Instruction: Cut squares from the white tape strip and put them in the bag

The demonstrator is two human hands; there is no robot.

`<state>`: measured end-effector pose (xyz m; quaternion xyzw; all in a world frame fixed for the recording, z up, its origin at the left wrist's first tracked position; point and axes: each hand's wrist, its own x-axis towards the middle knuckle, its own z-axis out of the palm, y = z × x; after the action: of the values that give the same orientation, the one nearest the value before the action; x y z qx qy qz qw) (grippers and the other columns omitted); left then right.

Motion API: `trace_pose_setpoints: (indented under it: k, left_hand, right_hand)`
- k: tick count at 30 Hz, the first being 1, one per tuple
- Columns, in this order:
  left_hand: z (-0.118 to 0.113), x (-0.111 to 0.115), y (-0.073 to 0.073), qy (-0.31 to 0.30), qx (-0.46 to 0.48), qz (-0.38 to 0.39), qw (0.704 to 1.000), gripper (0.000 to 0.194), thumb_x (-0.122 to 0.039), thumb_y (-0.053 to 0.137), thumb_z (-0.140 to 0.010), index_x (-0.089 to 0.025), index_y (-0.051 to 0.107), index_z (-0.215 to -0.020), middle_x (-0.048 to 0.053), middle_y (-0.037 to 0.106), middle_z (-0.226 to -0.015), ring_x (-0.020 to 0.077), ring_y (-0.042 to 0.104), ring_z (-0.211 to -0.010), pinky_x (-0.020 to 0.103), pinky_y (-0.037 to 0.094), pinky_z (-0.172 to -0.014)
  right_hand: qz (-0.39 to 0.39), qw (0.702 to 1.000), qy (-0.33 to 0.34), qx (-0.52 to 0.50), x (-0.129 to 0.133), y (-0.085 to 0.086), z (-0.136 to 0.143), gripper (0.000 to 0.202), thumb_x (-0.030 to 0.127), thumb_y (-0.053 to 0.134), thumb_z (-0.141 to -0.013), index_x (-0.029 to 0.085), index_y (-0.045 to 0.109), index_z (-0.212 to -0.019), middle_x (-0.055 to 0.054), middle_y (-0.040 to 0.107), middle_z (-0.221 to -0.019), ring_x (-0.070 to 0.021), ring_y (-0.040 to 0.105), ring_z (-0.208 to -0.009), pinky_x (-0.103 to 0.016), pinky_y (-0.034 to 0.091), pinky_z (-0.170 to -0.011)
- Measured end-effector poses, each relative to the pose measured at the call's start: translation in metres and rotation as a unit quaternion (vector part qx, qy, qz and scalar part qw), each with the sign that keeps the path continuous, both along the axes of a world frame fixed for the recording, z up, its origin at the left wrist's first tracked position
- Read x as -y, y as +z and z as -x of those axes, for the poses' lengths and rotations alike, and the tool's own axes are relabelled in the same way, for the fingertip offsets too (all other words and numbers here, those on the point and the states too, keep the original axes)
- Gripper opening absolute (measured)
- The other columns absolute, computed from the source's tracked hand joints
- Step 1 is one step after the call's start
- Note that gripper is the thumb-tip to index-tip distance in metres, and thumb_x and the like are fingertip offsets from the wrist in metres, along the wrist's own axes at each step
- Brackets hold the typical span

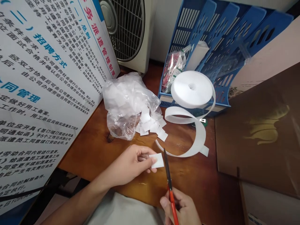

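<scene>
Above the counter (91,153), left hand (133,163) is edge-pinching a white square (158,160), presumably for blade clearance; right hand (185,208) is gripping scissors (169,184).

The scissors (170,186) (their handle end) are cut off below.

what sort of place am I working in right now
Probably an office corner used for handwork: there's a blue file rack, a board of printed text and a roll of white strip.
</scene>
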<state>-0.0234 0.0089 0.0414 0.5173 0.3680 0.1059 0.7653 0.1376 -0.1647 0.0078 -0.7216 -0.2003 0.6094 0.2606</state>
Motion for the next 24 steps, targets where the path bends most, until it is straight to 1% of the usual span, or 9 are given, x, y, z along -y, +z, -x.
trace_pose_setpoints:
  k: [3, 7, 10, 12, 14, 17, 18, 21, 24]
  left_hand:
    - [0.002, -0.006, 0.007, 0.017, -0.034, -0.086, 0.996, 0.023, -0.036, 0.055, -0.098, -0.02, 0.061, -0.114, 0.003, 0.075, -0.084, 0.0179, 0.069, -0.078, 0.025, 0.05, -0.069]
    - [0.004, -0.022, 0.015, 0.034, -0.13, -0.249, 0.959, 0.016, -0.037, 0.047, -0.101, -0.022, 0.054, -0.104, -0.003, 0.068, -0.073, 0.0158, 0.063, -0.063, 0.025, 0.042, -0.059]
    - [0.001, -0.039, 0.015, 0.048, -0.172, -0.353, 0.918, 0.011, -0.031, 0.045, -0.101, -0.023, 0.053, -0.102, 0.0, 0.07, -0.084, 0.0198, 0.068, -0.079, 0.029, 0.047, -0.071]
    - [-0.003, -0.051, 0.011, 0.052, -0.181, -0.431, 0.883, 0.008, -0.026, 0.05, -0.099, -0.022, 0.058, -0.098, 0.006, 0.07, -0.112, 0.0253, 0.063, -0.111, 0.036, 0.047, -0.09]
    - [-0.009, -0.062, 0.005, 0.068, -0.205, -0.53, 0.82, 0.007, -0.022, 0.06, -0.093, -0.021, 0.064, -0.087, 0.009, 0.058, -0.138, 0.0314, 0.049, -0.131, 0.045, 0.04, -0.104]
    - [-0.015, -0.075, -0.005, 0.113, -0.246, -0.609, 0.746, 0.009, -0.018, 0.067, -0.087, -0.022, 0.071, -0.08, 0.008, 0.061, -0.13, 0.0334, 0.051, -0.121, 0.051, 0.039, -0.103]
    - [-0.016, -0.078, -0.008, 0.121, -0.241, -0.608, 0.747, 0.009, -0.019, 0.066, -0.088, -0.022, 0.072, -0.083, 0.008, 0.063, -0.121, 0.0298, 0.056, -0.11, 0.047, 0.043, -0.097]
    - [-0.017, -0.084, -0.014, 0.11, -0.204, -0.565, 0.792, 0.012, -0.02, 0.057, -0.093, -0.02, 0.069, -0.091, 0.006, 0.06, -0.105, 0.0163, 0.061, -0.077, 0.032, 0.051, -0.076]
    - [-0.014, -0.086, -0.015, 0.08, -0.193, -0.54, 0.815, 0.012, -0.019, 0.052, -0.094, -0.018, 0.064, -0.092, 0.005, 0.062, -0.1, 0.0152, 0.063, -0.075, 0.028, 0.052, -0.071]
  right_hand:
    - [-0.015, 0.998, -0.058, -0.011, -0.004, -0.001, -0.008, 0.049, 0.059, 0.075, -0.074, 0.022, 0.044, -0.067, 0.009, 0.043, -0.042, -0.007, 0.037, -0.035, -0.018, 0.029, -0.037]
    - [-0.111, 0.992, -0.046, -0.047, -0.006, -0.013, -0.024, 0.051, 0.066, 0.07, -0.077, 0.021, 0.046, -0.069, 0.008, 0.044, -0.041, -0.0071, 0.038, -0.032, -0.018, 0.027, -0.036]
    - [-0.174, 0.982, -0.045, -0.062, -0.007, -0.025, -0.032, 0.05, 0.066, 0.065, -0.082, 0.021, 0.046, -0.07, 0.005, 0.048, -0.042, -0.0087, 0.043, -0.033, -0.019, 0.029, -0.037]
    - [-0.195, 0.979, -0.044, -0.051, -0.007, -0.03, -0.033, 0.05, 0.067, 0.063, -0.084, 0.021, 0.047, -0.07, 0.004, 0.05, -0.042, -0.0095, 0.044, -0.032, -0.02, 0.028, -0.037]
    - [-0.199, 0.978, -0.041, -0.041, -0.007, -0.031, -0.033, 0.052, 0.069, 0.062, -0.084, 0.021, 0.048, -0.07, 0.003, 0.051, -0.041, -0.0096, 0.043, -0.031, -0.02, 0.026, -0.036]
    - [-0.197, 0.977, -0.065, -0.046, -0.007, -0.031, -0.029, 0.055, 0.073, 0.062, -0.081, 0.021, 0.047, -0.07, 0.004, 0.05, -0.038, -0.0091, 0.041, -0.029, -0.019, 0.026, -0.035]
    - [-0.199, 0.975, -0.079, -0.05, -0.008, -0.031, -0.027, 0.055, 0.073, 0.063, -0.08, 0.021, 0.047, -0.07, 0.004, 0.049, -0.038, -0.0087, 0.04, -0.029, -0.019, 0.025, -0.035]
    - [-0.216, 0.969, -0.107, -0.048, -0.008, -0.031, -0.025, 0.055, 0.072, 0.064, -0.081, 0.02, 0.048, -0.071, 0.005, 0.047, -0.039, -0.0074, 0.039, -0.03, -0.018, 0.023, -0.035]
    - [-0.225, 0.966, -0.117, -0.042, -0.009, -0.032, -0.025, 0.054, 0.07, 0.064, -0.082, 0.019, 0.049, -0.071, 0.006, 0.047, -0.041, -0.0067, 0.039, -0.031, -0.017, 0.026, -0.035]
